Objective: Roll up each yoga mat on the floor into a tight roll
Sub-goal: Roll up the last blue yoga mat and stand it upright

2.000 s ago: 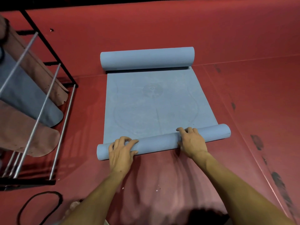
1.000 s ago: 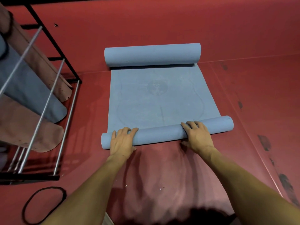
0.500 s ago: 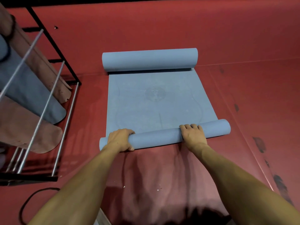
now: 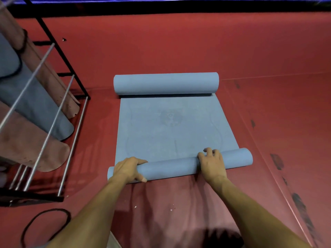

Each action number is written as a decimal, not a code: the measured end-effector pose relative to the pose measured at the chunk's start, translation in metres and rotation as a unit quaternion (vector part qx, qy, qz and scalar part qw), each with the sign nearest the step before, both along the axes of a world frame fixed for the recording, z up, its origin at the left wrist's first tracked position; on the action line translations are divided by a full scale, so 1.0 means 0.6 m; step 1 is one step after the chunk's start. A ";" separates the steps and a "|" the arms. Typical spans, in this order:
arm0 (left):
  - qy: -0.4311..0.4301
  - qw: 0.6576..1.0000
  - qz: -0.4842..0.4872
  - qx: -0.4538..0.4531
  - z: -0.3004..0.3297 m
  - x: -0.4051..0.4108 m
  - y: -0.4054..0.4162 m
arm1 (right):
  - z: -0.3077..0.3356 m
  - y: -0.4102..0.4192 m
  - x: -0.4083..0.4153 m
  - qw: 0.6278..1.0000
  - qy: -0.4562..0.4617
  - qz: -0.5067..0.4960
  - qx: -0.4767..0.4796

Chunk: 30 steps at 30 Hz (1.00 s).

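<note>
Left hand (image 4: 129,169) wraps over the near roll (image 4: 179,164) of the blue mat (image 4: 172,129) on the red floor (image 4: 268,51); right hand (image 4: 212,162) curls loosely on top. Best to press evenly on both sides, keeping the edges square.

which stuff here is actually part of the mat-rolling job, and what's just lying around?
Job:
- blue mat, rolled at both ends, flat between
- near roll
- left hand gripping it
- right hand curled over it

Lying about:
- rack with hanging mats
- black loop on the red floor
</note>
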<state>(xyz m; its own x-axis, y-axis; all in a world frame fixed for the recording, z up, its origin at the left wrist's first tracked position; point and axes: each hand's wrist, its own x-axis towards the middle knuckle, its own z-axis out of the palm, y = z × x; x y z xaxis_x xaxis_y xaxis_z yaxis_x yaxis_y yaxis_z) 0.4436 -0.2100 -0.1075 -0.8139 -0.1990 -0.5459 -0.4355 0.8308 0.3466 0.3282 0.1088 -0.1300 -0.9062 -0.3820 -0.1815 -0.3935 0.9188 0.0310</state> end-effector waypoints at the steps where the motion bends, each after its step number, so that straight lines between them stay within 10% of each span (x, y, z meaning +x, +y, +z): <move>1: 0.006 1.000 -0.001 0.000 -0.002 -0.003 -0.001 | 0.004 0.000 -0.004 1.000 -0.003 -0.003 0.012; 30: 0.152 0.980 -0.018 -0.128 -0.005 -0.046 0.011 | 0.026 -0.031 -0.080 0.997 -0.069 0.013 -0.015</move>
<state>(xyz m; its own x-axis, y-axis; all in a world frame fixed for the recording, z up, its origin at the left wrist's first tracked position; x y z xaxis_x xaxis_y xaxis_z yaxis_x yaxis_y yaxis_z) 0.4157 -0.2037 -0.1105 -0.9399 -0.2669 -0.2130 -0.3142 0.9202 0.2333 0.2800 0.0904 -0.1141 -0.8634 -0.4118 -0.2915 -0.4153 0.9082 -0.0529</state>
